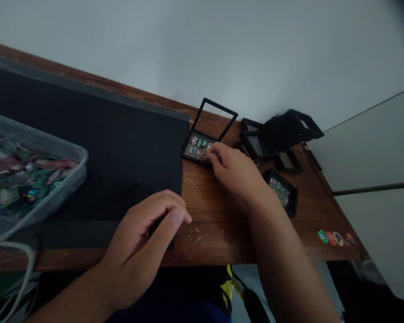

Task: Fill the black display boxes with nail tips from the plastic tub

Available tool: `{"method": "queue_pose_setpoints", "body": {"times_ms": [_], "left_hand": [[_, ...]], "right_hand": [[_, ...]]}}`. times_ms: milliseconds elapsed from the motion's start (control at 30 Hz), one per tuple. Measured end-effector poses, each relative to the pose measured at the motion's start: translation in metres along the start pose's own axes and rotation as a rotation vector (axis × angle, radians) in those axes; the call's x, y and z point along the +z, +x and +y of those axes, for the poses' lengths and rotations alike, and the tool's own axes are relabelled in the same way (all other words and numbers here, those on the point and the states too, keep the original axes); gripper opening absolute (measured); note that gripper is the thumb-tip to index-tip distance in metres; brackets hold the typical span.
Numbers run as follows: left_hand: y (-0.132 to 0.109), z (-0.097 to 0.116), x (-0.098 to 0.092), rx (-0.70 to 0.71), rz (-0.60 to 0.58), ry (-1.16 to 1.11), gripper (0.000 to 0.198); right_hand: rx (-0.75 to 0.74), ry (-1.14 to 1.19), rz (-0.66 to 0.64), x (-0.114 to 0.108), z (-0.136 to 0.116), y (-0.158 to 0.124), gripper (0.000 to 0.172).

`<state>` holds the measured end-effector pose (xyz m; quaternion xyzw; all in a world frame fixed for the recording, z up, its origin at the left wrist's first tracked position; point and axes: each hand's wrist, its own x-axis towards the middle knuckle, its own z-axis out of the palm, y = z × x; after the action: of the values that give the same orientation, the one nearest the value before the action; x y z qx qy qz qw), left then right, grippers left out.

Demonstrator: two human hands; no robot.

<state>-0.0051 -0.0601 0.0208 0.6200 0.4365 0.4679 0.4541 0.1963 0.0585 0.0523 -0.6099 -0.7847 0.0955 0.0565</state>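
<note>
A small black display case [195,158] stands at the right end of a black mat, its framed lid [220,106] tipped up. Several small green and pale stones [199,143] lie inside it in rows. My right hand [234,168] reaches over the case's right side, thumb and forefinger pinched together at the stones. Whatever sits between those fingertips is too small to make out. Near the table's front edge, my left hand [146,237] hovers with its fingers curled and thumb against them. Its palm side is hidden, so I cannot see whether it holds anything.
On the left, a clear plastic tub [82,157] full of mixed stones rests on the black mat [131,134]. Several black cases [298,125] are piled at the right by the wall. Another case [291,206] holds pale pieces. Colourful round discs [323,236] lie near the right corner.
</note>
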Motion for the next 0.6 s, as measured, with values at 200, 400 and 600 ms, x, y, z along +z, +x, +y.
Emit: {"method": "queue_pose_setpoints", "body": {"times_ms": [200, 400, 600], "left_hand": [[-0.001, -0.001, -0.001, -0.011, -0.047, 0.004, 0.028], [-0.001, -0.002, -0.001, -0.015, -0.079, 0.01, 0.028], [-0.001, -0.001, -0.001, -0.002, -0.086, 0.02, 0.027]], "right_hand": [[0.081, -0.011, 0.043, 0.005, -0.006, 0.003, 0.019], [0.163, 0.059, 0.129, 0.004, -0.009, -0.004, 0.018], [0.225, 0.015, 0.085, 0.002, -0.015, -0.012, 0.018]]}}
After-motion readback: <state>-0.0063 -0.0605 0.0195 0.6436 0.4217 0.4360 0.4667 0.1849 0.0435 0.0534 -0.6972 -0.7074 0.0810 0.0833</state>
